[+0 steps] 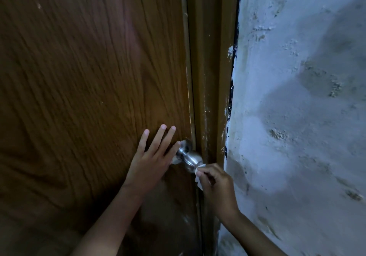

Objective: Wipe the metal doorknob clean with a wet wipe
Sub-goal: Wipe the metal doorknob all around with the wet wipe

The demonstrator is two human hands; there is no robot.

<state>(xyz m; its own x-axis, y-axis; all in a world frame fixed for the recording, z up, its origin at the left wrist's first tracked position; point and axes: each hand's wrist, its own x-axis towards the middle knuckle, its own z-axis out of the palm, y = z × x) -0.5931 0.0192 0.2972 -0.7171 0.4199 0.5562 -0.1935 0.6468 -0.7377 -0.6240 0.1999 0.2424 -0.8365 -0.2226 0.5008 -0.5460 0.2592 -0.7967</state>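
The metal doorknob (189, 159) juts from the right edge of a brown wood-grain door (89, 67), close beside the door frame (210, 77), and everything here is best placed against that knob. The right hand (215, 186) sits just below and to the right of it, fingers curled together and pinched on a small white wet wipe (198, 173), which is bunched up and pressed against the knob's rounded front end. The left hand (152, 156) lies to the left of the knob, palm flat on the door with the fingers spread apart and stretched upward; its index fingertip reaches the round plate behind the knob, so it grips nothing and seems only to steady the door. To the right of the knob, beyond the frame, stands a rough pale plastered wall (297, 97). As for progress, the wiping looks to be under way rather than finished: the wipe touches only the outer face of the knob, while the neck and the plate against the door lie bare, with no cloth on them. The light is dim and the metal shows only dull glints, so I cannot tell whether any part is already clean or damp. By my judgement the sides, the neck and the plate remain to be gone over.
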